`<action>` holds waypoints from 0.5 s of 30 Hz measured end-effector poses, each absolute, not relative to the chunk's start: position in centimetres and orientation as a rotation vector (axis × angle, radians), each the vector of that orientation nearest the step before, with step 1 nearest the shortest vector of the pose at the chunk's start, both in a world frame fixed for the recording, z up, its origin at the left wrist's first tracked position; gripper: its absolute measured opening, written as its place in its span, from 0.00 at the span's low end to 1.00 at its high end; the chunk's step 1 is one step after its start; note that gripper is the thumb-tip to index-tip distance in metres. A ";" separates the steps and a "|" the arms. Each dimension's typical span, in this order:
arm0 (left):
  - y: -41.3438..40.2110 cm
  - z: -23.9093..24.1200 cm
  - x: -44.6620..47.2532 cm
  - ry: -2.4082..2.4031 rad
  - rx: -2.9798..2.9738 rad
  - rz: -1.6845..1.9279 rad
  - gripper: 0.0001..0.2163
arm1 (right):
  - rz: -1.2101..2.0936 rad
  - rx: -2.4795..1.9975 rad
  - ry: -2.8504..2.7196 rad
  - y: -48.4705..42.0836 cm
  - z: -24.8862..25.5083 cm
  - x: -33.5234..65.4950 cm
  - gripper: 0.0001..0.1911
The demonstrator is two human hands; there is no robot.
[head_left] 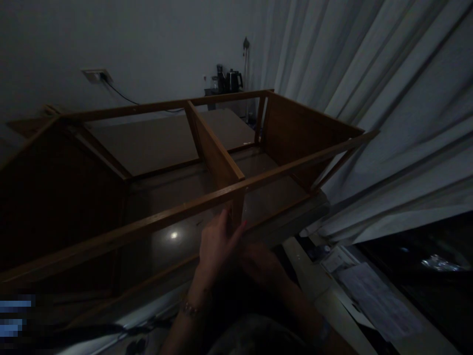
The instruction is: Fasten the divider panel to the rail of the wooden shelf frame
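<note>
A large wooden frame [295, 167] with slatted rails and a middle divider panel [216, 148] lies across a bed-like surface in front of me. My left hand [216, 241] grips the short upright [237, 204] below the near rail, its fingers going behind the wood and the thumb along the near side. Just right of it and lower, my right hand [258, 264] is in deep shadow near the frame's lower edge. Its fingers look curled, but darkness and blur hide whether anything is in them.
A white curtain [354, 74] hangs along the right. Papers [377, 296] lie on a ledge at the lower right. A black kettle [233, 80] stands on a small table behind the frame. A wall socket [95, 75] with a plugged-in cable is at the left.
</note>
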State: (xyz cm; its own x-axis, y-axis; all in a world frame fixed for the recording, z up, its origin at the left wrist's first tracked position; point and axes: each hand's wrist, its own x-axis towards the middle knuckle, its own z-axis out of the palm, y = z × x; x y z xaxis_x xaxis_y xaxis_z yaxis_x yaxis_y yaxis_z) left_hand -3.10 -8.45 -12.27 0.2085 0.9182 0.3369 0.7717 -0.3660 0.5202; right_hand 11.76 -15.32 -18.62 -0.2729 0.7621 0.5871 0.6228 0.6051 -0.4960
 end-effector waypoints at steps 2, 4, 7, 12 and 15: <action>-8.4 -12.2 -3.1 1.611 2.246 0.878 0.19 | 0.230 -1.113 -1.980 -15.4 -18.5 11.4 0.06; -8.4 -12.2 -3.1 1.615 2.250 0.874 0.19 | 0.223 -1.118 -1.982 -15.5 -18.4 11.2 0.07; -8.5 -12.3 -3.1 1.622 2.262 0.892 0.19 | 0.174 -1.118 -2.009 -15.6 -18.3 11.2 0.08; -8.5 -12.5 -3.1 1.631 2.271 0.879 0.19 | 0.114 -1.114 -2.013 -15.3 -18.5 11.4 0.11; -8.5 -12.4 -3.1 1.628 2.263 0.871 0.18 | 0.155 -1.148 -1.927 -15.2 -18.6 11.3 0.15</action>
